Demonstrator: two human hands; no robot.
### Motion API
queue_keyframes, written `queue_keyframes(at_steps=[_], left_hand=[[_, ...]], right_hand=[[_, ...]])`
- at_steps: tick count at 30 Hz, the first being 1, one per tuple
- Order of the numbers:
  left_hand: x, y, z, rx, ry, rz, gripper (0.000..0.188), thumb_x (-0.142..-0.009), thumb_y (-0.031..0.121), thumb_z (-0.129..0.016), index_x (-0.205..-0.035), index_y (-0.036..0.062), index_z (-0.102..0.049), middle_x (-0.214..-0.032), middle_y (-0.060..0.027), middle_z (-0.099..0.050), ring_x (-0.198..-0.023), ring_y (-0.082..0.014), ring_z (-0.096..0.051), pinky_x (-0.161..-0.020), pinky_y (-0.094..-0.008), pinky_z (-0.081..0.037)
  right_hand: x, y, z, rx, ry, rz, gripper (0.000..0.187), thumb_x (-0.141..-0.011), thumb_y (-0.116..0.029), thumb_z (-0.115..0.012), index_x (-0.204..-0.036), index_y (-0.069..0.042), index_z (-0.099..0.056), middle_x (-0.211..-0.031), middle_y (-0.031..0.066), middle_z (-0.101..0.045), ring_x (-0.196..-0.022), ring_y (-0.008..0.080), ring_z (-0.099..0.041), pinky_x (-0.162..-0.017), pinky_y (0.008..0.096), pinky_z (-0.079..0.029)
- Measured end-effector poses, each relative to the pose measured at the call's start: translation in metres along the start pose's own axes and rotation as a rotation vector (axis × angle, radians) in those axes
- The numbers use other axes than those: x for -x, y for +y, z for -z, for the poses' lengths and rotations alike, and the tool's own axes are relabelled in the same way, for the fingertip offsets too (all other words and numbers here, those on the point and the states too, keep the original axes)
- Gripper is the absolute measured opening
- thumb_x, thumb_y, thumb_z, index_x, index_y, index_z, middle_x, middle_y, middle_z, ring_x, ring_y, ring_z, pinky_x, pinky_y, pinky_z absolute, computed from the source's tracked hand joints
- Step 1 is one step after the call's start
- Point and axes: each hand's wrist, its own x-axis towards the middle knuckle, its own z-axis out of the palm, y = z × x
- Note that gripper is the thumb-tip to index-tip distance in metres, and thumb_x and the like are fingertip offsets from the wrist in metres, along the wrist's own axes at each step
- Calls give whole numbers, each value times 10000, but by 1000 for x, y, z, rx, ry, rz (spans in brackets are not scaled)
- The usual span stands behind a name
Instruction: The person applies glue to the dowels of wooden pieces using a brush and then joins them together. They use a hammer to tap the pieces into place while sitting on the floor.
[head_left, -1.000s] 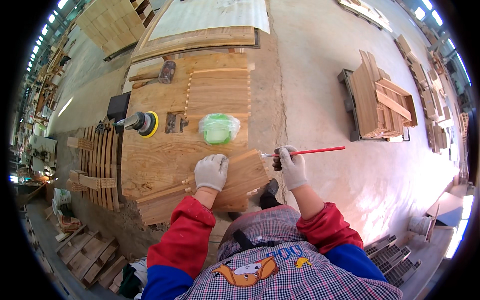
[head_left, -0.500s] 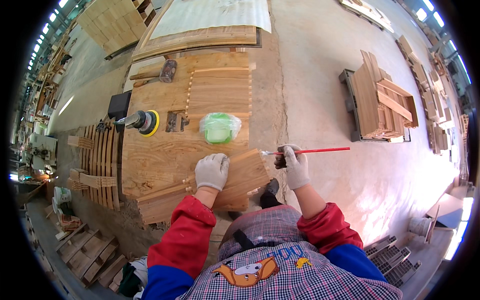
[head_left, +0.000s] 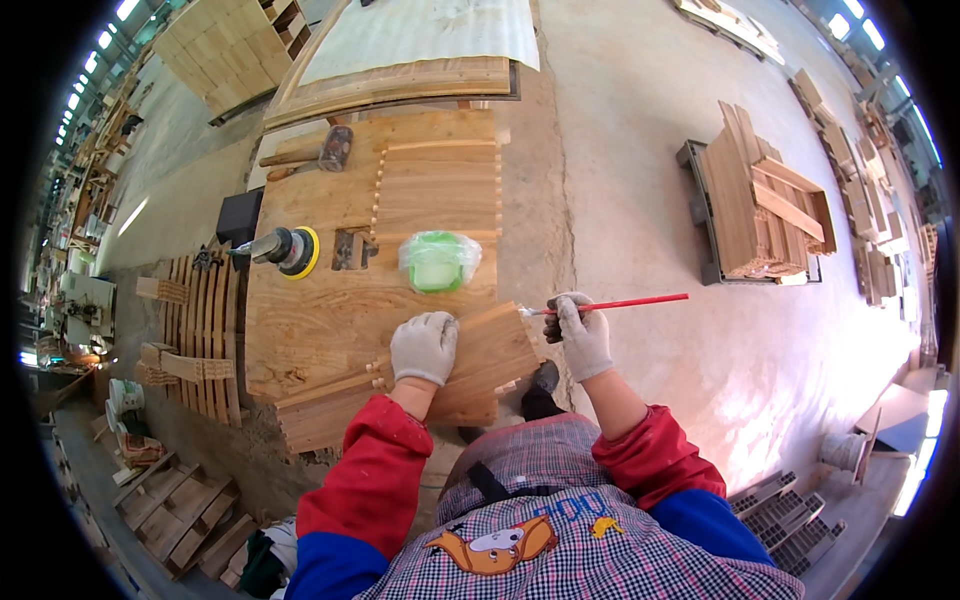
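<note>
My left hand [head_left: 424, 347], in a white work glove, is closed at the edge of a wooden board [head_left: 495, 345] with toothed ends, near the front of the workbench. A second board [head_left: 325, 412] lies at its left, partly under my arm. In my gloved right hand [head_left: 584, 340], whose fingertips are dark with stains, is a thin red-handled brush [head_left: 635, 302]. Its pale tip meets the toothed right end of the board. Just beyond the board stands a green tub [head_left: 437, 268] wrapped in clear plastic.
On the workbench [head_left: 300, 335] lie a sander [head_left: 290, 250] with a yellow-rimmed pad, a mallet [head_left: 335, 148] and another toothed panel [head_left: 437, 185]. Slatted wood pieces [head_left: 205, 340] stand at the left. Stacked boards [head_left: 755, 210] rest on a pallet at the right.
My right hand and the brush have shifted slightly left and down along the board's toothed end. My left hand stays nearly in place on the board.
</note>
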Motion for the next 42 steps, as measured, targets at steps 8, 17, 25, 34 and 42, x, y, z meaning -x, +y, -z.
queue_keyframes(at_steps=[8, 17, 25, 34, 42], left_hand=[[-1, -1, -1, 20, -2, -14, 174, -867, 279, -565, -827, 128, -642, -802, -97, -659, -783, -305, -624, -719, -437, -475], [0, -2, -2, 5, 13, -15, 174, -869, 281, -562, -831, 131, -642, -801, -95, -658, -787, -306, -623, -728, -438, -472], [0, -2, -1, 13, -15, -2, 175, -870, 280, -561, -845, 128, -645, -821, -95, -665, -797, -307, -625, -736, -438, -474], [0, -3, -2, 14, -25, 4, 179, -871, 285, -561, -848, 128, -644, -825, -97, -664, -803, -310, -624, -743, -437, -472], [0, -4, -4, 10, -6, -4, 180, -871, 290, -562, -844, 130, -640, -814, -94, -659, -794, -308, -622, -734, -438, -470]], right_hand=[[-2, 2, 3, 17, 61, 9, 220, -952, -222, -539, -953, -4, -572, -759, 48, -586, -613, 104, -557, -538, 254, -489], [-6, 0, 6, -23, -9, 3, 248, -957, -249, -546, -952, -3, -576, -775, 56, -597, -614, 109, -562, -556, 257, -499], [8, -16, -1, 124, -11, 25, 241, -959, -221, -531, -911, 8, -587, -703, 32, -572, -593, 88, -541, -536, 241, -464], [16, -14, 1, 321, -2, 28, 244, -959, -203, -521, -881, 14, -602, -668, 17, -565, -580, 67, -517, -536, 230, -436], [7, -15, -8, 358, -27, 92, 209, -967, -195, -517, -900, -5, -575, -710, 28, -553, -609, 82, -523, -537, 231, -436]])
